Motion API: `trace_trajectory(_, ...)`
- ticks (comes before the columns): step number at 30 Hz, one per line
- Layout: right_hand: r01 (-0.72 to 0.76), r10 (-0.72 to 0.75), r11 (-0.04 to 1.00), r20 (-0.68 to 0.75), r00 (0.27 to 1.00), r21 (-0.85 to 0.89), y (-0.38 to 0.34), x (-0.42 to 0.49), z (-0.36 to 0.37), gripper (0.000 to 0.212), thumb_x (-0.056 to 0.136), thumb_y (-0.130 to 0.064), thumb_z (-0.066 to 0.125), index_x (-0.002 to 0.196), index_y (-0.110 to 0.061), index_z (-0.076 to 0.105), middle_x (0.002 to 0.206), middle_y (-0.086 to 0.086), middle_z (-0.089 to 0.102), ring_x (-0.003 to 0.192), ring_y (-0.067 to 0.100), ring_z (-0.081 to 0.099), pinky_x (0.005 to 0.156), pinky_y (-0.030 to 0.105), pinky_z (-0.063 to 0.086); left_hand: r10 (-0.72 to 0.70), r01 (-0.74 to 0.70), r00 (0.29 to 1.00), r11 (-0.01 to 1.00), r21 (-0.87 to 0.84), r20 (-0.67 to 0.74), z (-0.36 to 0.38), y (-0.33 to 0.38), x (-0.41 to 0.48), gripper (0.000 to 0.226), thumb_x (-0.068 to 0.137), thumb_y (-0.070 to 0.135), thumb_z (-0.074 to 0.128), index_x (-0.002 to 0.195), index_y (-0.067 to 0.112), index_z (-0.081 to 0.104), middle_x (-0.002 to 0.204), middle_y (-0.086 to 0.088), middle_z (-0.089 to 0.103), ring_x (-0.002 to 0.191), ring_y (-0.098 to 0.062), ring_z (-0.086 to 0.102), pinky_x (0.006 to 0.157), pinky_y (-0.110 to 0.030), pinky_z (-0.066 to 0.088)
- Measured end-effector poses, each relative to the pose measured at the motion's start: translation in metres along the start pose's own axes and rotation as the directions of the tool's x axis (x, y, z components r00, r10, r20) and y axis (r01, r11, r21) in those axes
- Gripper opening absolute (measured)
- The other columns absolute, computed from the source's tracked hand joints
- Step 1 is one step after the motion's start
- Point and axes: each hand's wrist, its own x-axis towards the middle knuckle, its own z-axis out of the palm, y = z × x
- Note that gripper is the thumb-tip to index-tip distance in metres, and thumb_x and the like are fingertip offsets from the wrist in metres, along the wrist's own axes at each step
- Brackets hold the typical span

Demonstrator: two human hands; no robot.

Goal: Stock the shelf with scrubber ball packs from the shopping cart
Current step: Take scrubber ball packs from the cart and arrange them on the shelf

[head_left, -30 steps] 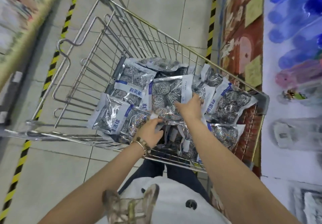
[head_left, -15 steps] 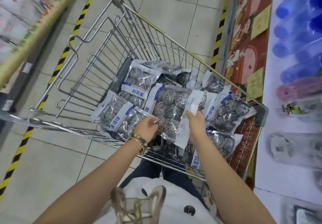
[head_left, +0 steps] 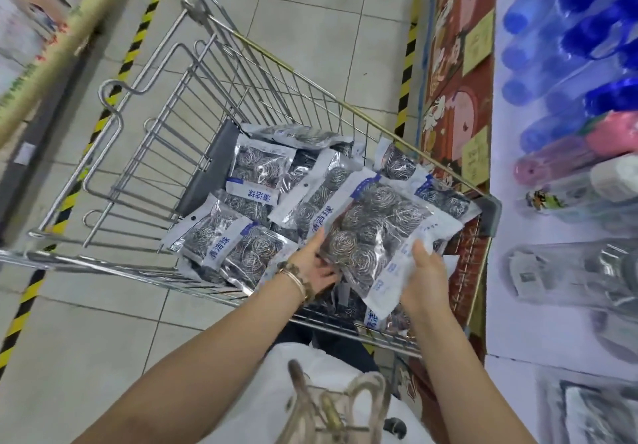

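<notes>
My right hand (head_left: 423,278) grips the pack (head_left: 379,222), left hand (head_left: 310,267) probably pinches its edge (long axis away from me); shelf (head_left: 552,323) lies rightward.

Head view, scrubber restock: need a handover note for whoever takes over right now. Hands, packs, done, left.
Left hand: grips the left edge of one scrubber pack, thumb on top.
Right hand: grips the same pack at its near right corner.
That pack is held above the pile, over the right side of the cart. Many more packs lie in its near end.
Done: one pack picked up. The shelf is on the right; what is already stocked there is too blurred to tell.
Left: set this pack on the shelf, then the rest.
</notes>
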Motion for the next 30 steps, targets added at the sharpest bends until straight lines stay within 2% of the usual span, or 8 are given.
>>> trace_trajectory(2,-0.056,0.056,0.997,0.008,0.998,0.044,0.007,-0.01,-0.009,0.03,0.099,-0.026,0.047,0.121,-0.006,0.05,0.108,0.009,0.061,0.097,0.022,0.06,0.09,0.035,0.049,0.031,-0.032,0.999,0.998,-0.058,-0.023,0.01,-0.001,0.012,0.085,0.059,0.052,0.076,0.13,0.014,0.047,0.126,-0.016,0.054,0.108,-0.035,0.055,0.087,-0.048,0.049)
trace_trajectory(7,-0.145,0.109,0.952,0.143,0.984,0.268,0.02,-0.024,-0.017,0.025,0.1,-0.015,0.04,0.122,-0.007,0.051,0.102,0.009,0.062,0.095,0.02,0.059,0.086,0.037,0.047,0.231,-0.206,0.969,0.953,0.224,-0.093,0.017,0.006,0.035,0.104,0.047,0.074,0.068,0.132,0.018,0.047,0.132,-0.003,0.049,0.119,-0.027,0.047,0.104,-0.044,0.035)
trace_trajectory(11,-0.149,0.134,0.985,0.173,0.976,0.081,0.024,-0.017,-0.009,0.023,0.097,-0.009,0.046,0.117,0.0,0.053,0.104,0.014,0.061,0.093,0.023,0.06,0.082,0.037,0.052,0.321,-0.294,0.928,0.943,0.159,-0.188,0.011,0.033,0.008,0.056,0.079,0.033,0.069,0.124,0.006,0.051,0.121,-0.006,0.057,0.114,-0.023,0.051,0.103,-0.037,0.037)
trace_trajectory(15,-0.089,0.114,0.95,0.066,0.991,-0.3,0.012,-0.003,0.012,0.022,0.093,-0.01,0.056,0.112,0.0,0.058,0.102,0.013,0.062,0.077,0.018,0.06,0.065,0.025,0.05,0.428,-0.353,0.867,0.89,0.29,-0.255,-0.018,0.048,-0.008,0.052,0.076,0.032,0.071,0.12,0.008,0.055,0.112,-0.001,0.056,0.112,-0.02,0.051,0.102,-0.036,0.036)
trace_trajectory(18,0.07,0.01,0.739,0.115,0.993,-0.67,-0.002,-0.002,0.036,0.051,0.093,-0.021,0.059,0.136,-0.001,0.039,0.117,0.009,0.054,0.093,0.021,0.057,0.07,0.023,0.044,0.462,-0.371,0.839,0.872,0.318,-0.289,-0.045,0.062,-0.016,0.077,0.063,0.038,0.079,0.127,0.006,0.05,0.125,-0.001,0.054,0.115,-0.022,0.05,0.104,-0.038,0.035)
trace_trajectory(23,0.393,-0.248,0.302,0.327,0.912,-0.868,-0.025,0.033,0.089,0.066,0.087,-0.031,0.066,0.141,-0.011,0.035,0.141,0.01,0.046,0.119,0.028,0.052,0.097,0.042,0.045,0.52,-0.397,0.82,0.818,0.415,-0.239,-0.083,0.068,-0.029,0.05,0.062,0.032,0.079,0.105,0.017,0.059,0.108,0.001,0.061,0.111,-0.025,0.055,0.099,-0.042,0.039)
trace_trajectory(27,0.568,-0.234,-0.124,0.58,0.78,-0.814,-0.028,0.067,0.139,0.065,0.082,-0.036,0.07,0.134,-0.01,0.041,0.131,0.015,0.051,0.117,0.033,0.051,0.097,0.045,0.044,0.469,-0.369,0.83,0.867,0.334,-0.301,-0.116,0.06,-0.018,0.107,0.024,0.059,0.084,0.116,0.013,0.059,0.115,-0.008,0.063,0.106,-0.03,0.058,0.096,-0.051,0.043)
trace_trajectory(30,0.561,-0.06,-0.382,0.626,0.778,-0.734,-0.023,0.09,0.159,0.076,0.079,-0.045,0.068,0.14,-0.014,0.034,0.137,0.016,0.044,0.124,0.034,0.043,0.103,0.048,0.036,0.472,-0.378,0.815,0.873,0.308,-0.337,-0.114,0.058,-0.035,0.066,0.059,0.038,0.081,0.114,0.008,0.06,0.114,-0.007,0.063,0.106,-0.028,0.057,0.099,-0.046,0.04)
